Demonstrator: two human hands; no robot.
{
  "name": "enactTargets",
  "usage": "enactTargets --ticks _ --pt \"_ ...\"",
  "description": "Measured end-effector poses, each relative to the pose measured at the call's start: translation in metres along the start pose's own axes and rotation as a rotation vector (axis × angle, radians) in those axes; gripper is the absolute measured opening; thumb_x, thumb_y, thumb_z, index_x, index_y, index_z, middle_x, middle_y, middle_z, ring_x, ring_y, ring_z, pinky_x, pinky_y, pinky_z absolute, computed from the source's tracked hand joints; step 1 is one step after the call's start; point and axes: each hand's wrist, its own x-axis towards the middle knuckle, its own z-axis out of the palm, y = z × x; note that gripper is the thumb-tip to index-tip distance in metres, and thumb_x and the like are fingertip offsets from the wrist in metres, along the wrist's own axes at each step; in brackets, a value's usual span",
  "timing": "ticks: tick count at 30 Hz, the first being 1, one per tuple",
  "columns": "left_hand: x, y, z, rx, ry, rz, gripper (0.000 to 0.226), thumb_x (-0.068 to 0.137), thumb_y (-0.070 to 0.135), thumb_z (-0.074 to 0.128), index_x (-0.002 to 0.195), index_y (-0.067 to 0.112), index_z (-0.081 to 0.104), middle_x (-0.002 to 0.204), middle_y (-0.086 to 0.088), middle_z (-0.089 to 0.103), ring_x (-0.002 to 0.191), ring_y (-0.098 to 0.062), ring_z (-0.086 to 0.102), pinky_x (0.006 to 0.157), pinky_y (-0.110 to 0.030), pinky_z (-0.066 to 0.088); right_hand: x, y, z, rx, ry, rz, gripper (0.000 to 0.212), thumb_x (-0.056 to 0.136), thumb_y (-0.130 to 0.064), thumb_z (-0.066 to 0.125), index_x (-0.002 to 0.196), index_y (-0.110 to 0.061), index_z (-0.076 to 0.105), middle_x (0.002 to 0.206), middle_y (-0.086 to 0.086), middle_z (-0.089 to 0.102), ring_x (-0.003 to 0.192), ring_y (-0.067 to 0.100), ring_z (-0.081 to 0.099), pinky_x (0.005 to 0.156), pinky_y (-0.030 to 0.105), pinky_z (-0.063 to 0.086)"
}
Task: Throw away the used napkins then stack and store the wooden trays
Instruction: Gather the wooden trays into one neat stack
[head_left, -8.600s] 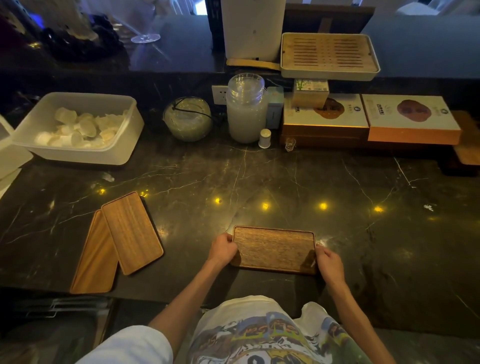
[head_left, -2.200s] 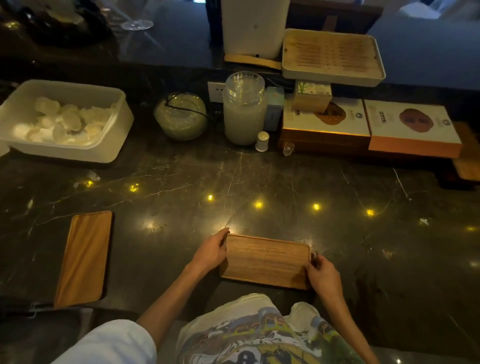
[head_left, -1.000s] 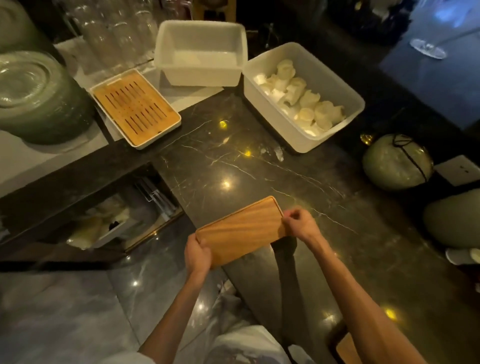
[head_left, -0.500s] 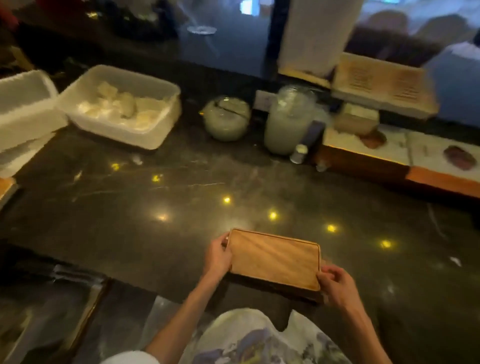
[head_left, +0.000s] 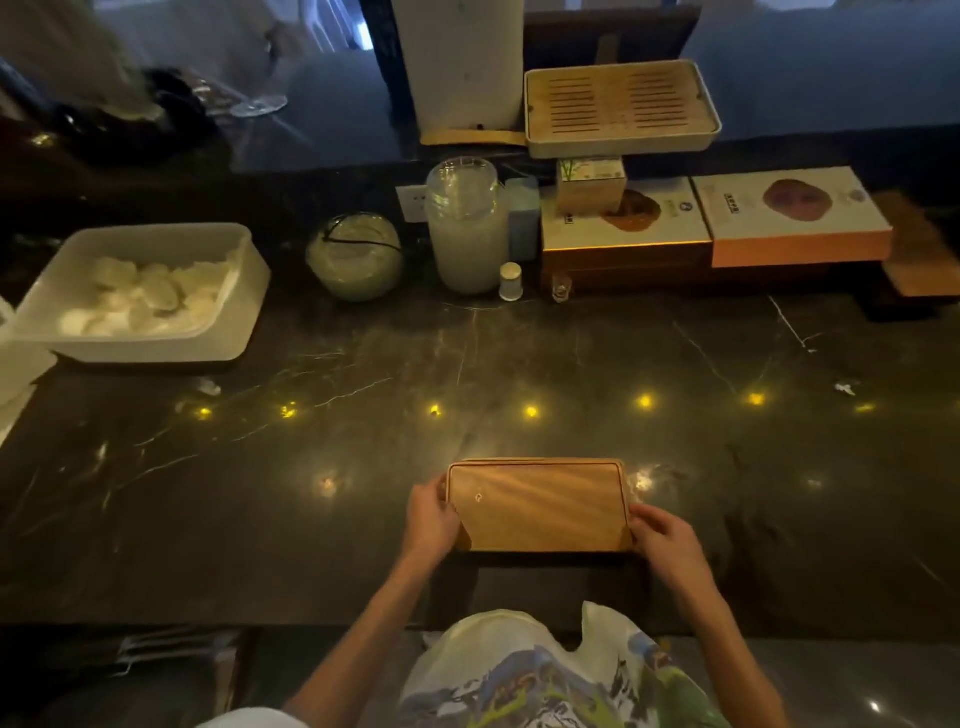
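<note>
A stack of wooden trays (head_left: 540, 506) lies on the dark marble counter (head_left: 311, 493), straight in front of me near its front edge. The top tray is light brown with a rounded rim, and edges of other trays show under it. My left hand (head_left: 431, 519) grips the stack's left short end. On the right short end sits my right hand (head_left: 662, 532), fingers curled over the rim. No loose tray remains at the counter's left.
A white tub of rolled white napkins (head_left: 140, 293) stands at the back left. Behind are a round green jar (head_left: 356, 257), a tall glass jar (head_left: 467, 226), flat boxes (head_left: 711, 223) and a slatted tea tray (head_left: 621, 106). A small white scrap (head_left: 208, 385) lies near the tub.
The last tray from the left was carried over and set on the stack. My view swung back from the left to the counter's middle. Both hands now hold the stack's ends.
</note>
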Motion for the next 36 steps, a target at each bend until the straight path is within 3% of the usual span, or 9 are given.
enactTargets --ticks 4,9,13,20,24,28,30,33,36 --pt "0.005 0.006 0.002 0.117 -0.018 -0.017 0.034 0.09 0.014 0.059 0.124 0.015 0.059 0.12 -0.002 0.052 0.114 -0.023 0.056 0.101 -0.038 0.048 0.006 -0.007 0.008 -0.075 -0.017 0.004 0.039 0.095 -0.016 0.049 0.133 -0.017 0.056 0.117 0.003 0.063 0.105 0.017 0.057 0.091 0.037 0.049" --pt "0.013 0.024 0.01 0.161 -0.054 -0.026 0.035 0.087 0.012 0.059 0.122 0.011 0.06 0.124 -0.01 0.053 0.115 -0.026 0.054 0.101 -0.039 0.048 0.011 -0.014 0.005 -0.162 0.005 -0.003 0.039 0.094 -0.014 0.048 0.131 -0.018 0.059 0.106 0.006 0.067 0.094 0.02 0.061 0.087 0.041 0.052" --pt "0.013 0.027 0.015 0.204 -0.064 -0.027 0.038 0.09 0.014 0.057 0.128 0.009 0.055 0.128 -0.012 0.047 0.12 -0.028 0.05 0.105 -0.042 0.044 0.009 -0.012 0.006 -0.154 0.004 -0.004 0.038 0.095 -0.014 0.049 0.132 -0.017 0.058 0.093 -0.002 0.064 0.08 0.009 0.058 0.077 0.034 0.052" --pt "0.011 0.023 0.016 0.189 -0.047 -0.013 0.038 0.09 0.013 0.058 0.128 0.007 0.055 0.127 -0.013 0.053 0.118 -0.029 0.053 0.102 -0.044 0.047 0.006 -0.008 0.011 -0.09 0.021 -0.048 0.034 0.093 -0.018 0.055 0.127 -0.015 0.06 0.082 -0.017 0.06 0.079 0.003 0.057 0.062 0.021 0.047" --pt "0.012 0.019 0.016 0.176 -0.057 -0.018 0.04 0.09 0.013 0.059 0.13 0.009 0.054 0.128 -0.012 0.054 0.118 -0.027 0.054 0.101 -0.042 0.048 0.007 0.0 0.012 -0.053 -0.002 -0.011 0.037 0.094 -0.018 0.054 0.132 -0.019 0.056 0.093 -0.011 0.064 0.092 0.012 0.061 0.082 0.039 0.055" --pt "0.017 0.014 0.012 0.138 -0.057 -0.072 0.042 0.092 0.011 0.057 0.134 0.01 0.051 0.132 -0.011 0.056 0.12 -0.026 0.054 0.097 -0.036 0.049 0.008 0.003 0.011 -0.032 0.01 -0.02 0.044 0.095 -0.02 0.054 0.138 -0.016 0.049 0.119 0.005 0.064 0.109 0.02 0.058 0.093 0.042 0.05" --pt "0.02 0.011 0.011 0.128 -0.076 -0.145 0.044 0.093 0.011 0.053 0.137 0.009 0.047 0.133 -0.011 0.054 0.121 -0.026 0.053 0.097 -0.037 0.048 0.008 0.002 0.011 0.04 0.003 0.02 0.057 0.096 -0.027 0.053 0.148 -0.016 0.032 0.141 0.012 0.05 0.126 0.028 0.049 0.104 0.048 0.043" --pt "0.02 0.004 0.013 0.105 -0.113 -0.206 0.036 0.094 0.011 0.048 0.129 0.007 0.052 0.126 -0.012 0.058 0.112 -0.023 0.056 0.092 -0.034 0.049 0.009 -0.002 0.015 0.237 -0.037 0.069 0.069 0.096 -0.047 0.046 0.153 -0.026 0.013 0.155 0.01 0.031 0.139 0.03 0.034 0.113 0.054 0.031" --pt "0.018 0.0 0.016 0.05 -0.129 -0.211 0.03 0.093 0.008 0.046 0.12 0.006 0.059 0.115 -0.01 0.063 0.098 -0.017 0.058 0.076 -0.027 0.049 0.012 -0.003 0.021 0.283 -0.094 0.054 0.067 0.094 -0.061 0.033 0.15 -0.025 0.026 0.151 0.011 0.036 0.136 0.03 0.038 0.113 0.056 0.029"
